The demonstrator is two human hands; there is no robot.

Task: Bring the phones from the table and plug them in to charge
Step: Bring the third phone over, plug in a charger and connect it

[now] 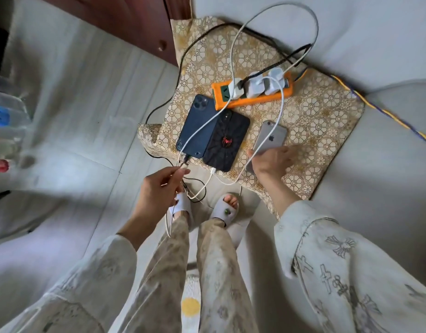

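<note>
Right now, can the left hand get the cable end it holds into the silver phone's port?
Probably not yet. The left hand pinches the cable end near the blue phone; the silver phone sits across the black phone, its bottom edge covered by the right hand.

A pale tiled floor (87, 97) fills the left and middle of the frame, lit by soft daylight. Dark red-brown wooden furniture (125, 18) stands at the upper left. A low surface draped in a beige floral-patterned cloth (322, 111) occupies the centre right, against a pale wall (375, 32). Blurred plastic bottles (5, 121) line the left edge.
</note>
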